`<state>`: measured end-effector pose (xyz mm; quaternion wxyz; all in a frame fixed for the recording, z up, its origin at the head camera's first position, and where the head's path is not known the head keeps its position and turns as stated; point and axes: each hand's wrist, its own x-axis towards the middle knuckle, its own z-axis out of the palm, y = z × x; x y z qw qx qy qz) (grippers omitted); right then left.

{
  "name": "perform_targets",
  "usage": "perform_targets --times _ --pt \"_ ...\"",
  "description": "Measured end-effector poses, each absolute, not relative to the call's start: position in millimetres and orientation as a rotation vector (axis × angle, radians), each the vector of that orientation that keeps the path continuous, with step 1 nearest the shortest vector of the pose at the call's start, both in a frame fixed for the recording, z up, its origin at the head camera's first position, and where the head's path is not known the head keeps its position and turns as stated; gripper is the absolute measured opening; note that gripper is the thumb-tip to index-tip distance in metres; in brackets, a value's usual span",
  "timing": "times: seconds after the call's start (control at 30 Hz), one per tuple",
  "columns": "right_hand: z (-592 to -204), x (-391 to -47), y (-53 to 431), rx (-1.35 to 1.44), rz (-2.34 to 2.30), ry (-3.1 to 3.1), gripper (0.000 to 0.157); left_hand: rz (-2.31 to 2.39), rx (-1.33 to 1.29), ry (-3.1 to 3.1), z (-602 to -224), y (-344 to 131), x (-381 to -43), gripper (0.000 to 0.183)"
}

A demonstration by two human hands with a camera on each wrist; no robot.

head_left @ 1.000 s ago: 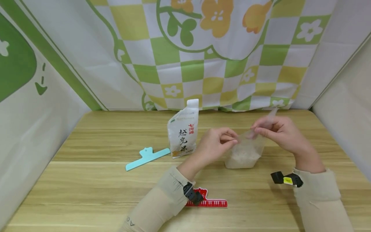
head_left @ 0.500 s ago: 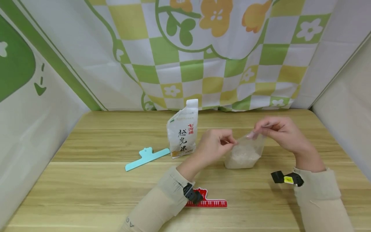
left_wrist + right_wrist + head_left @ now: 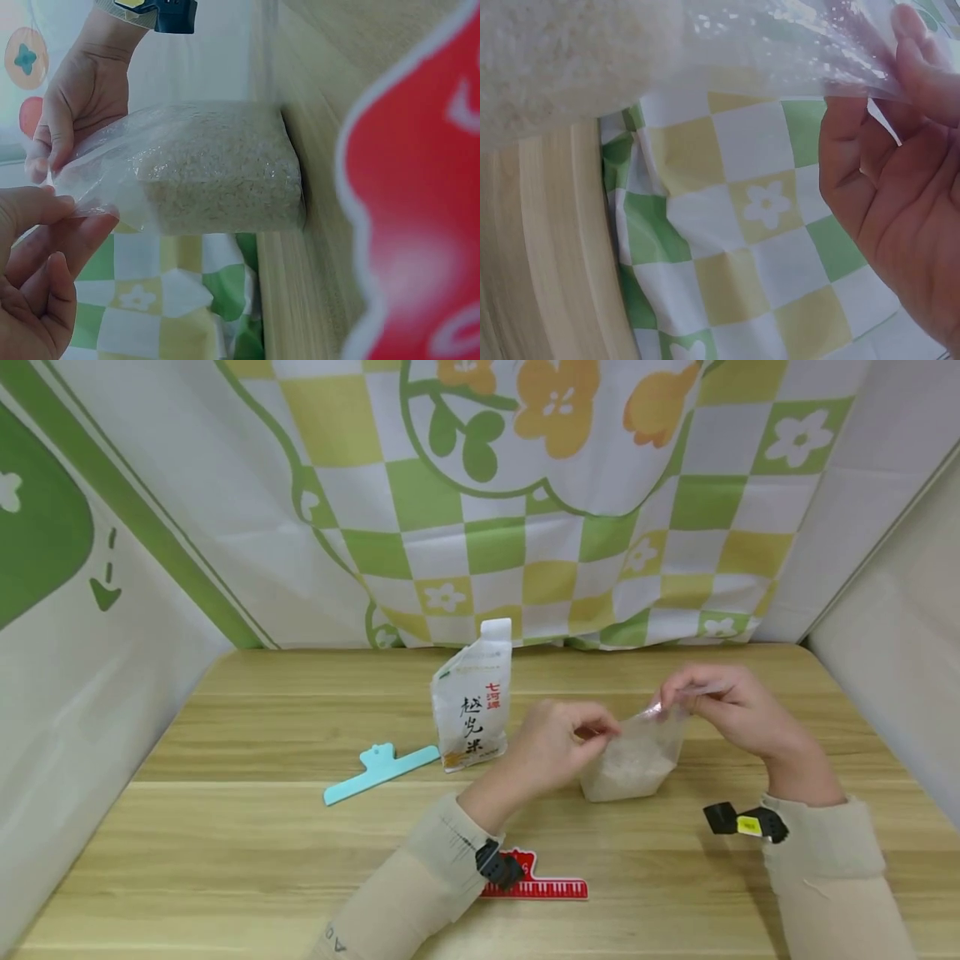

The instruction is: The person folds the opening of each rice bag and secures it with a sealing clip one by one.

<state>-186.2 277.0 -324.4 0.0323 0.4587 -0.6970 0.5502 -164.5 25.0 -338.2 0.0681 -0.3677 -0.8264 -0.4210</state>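
A clear plastic bag of rice (image 3: 633, 764) stands upright on the wooden table, its lower part filled with white grains. My left hand (image 3: 558, 739) pinches the left corner of the bag's top between thumb and fingers. On the other side, my right hand (image 3: 727, 706) pinches the right part of the top edge, with loose film showing past the fingers. In the left wrist view the bag (image 3: 225, 165) appears sideways, its top drawn together between both hands. The right wrist view has the right thumb and fingers (image 3: 922, 75) gripping the stretched film.
A white printed rice packet (image 3: 474, 706) stands left of my left hand. Beside it lies a light-blue bag clip (image 3: 382, 771). A red clip with a piano-key pattern (image 3: 555, 887) lies partly under my left wrist. A checkered cloth (image 3: 495, 543) hangs behind the table.
The right hand has shifted slightly right and drawn the film that stood up above it down flatter along the top. The left hand keeps its pinch, nearly in place.
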Motion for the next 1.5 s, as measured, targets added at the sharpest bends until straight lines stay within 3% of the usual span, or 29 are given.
perform_targets --times 0.17,0.43,0.67,0.97,1.5 --pt "-322 -185 275 1.343 1.480 -2.252 0.031 -1.319 -1.044 -2.531 -338 24 -163 0.012" --pt "-321 -181 275 1.321 1.789 -2.233 0.022 -1.404 -0.975 -2.632 -337 25 -165 0.012" --pt "-323 -180 270 1.191 1.671 -2.289 0.021 -1.427 -0.964 -2.650 -338 25 -168 0.009" --pt "-322 -183 268 1.170 1.664 -2.298 0.018 -1.523 -0.881 -2.691 -336 23 -170 0.030" --pt "-321 -181 266 0.993 1.520 -2.379 0.011 -1.522 -0.853 -2.733 -333 27 -176 0.015"
